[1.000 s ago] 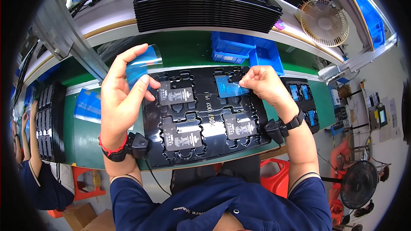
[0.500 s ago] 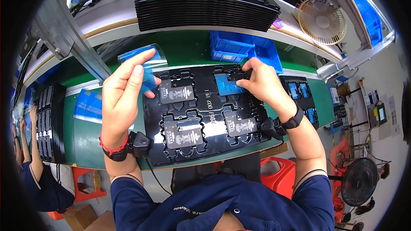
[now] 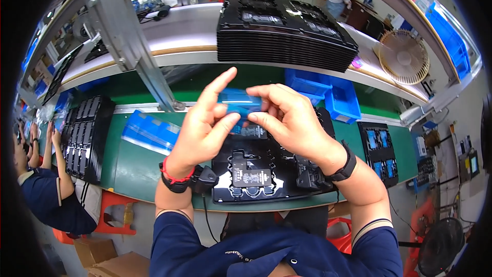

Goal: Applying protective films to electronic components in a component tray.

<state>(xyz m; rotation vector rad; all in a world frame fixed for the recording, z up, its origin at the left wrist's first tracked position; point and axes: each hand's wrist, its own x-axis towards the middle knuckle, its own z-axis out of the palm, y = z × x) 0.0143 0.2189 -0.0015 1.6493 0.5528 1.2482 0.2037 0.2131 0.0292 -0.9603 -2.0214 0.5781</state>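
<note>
A blue translucent film sheet (image 3: 240, 101) is held up over the black plastic tray (image 3: 223, 193). My left hand (image 3: 202, 136) pinches its left side between thumb and fingers, with the index finger pointing away. On the other side, the thumb and fingers of my right hand (image 3: 294, 123) grip the same film. Below them the tray's recesses hold flat dark printed pieces that look like battery packs, among them one (image 3: 251, 175) in the near row. My hands and the film cover much of the tray's far row.
More blue film sheets (image 3: 151, 131) lie left on the green bench. To the right, a small black tray (image 3: 378, 172) holds blue-covered pieces; blue bins (image 3: 342, 100) stand behind. A tall black tray stack (image 3: 287, 43) and a fan (image 3: 404, 57) occupy the shelf. Co-workers sit at left.
My right hand has left the blue-covered piece in the tray and moved to the film in my left hand. Both hands now hold it together. The whole view has shifted.
</note>
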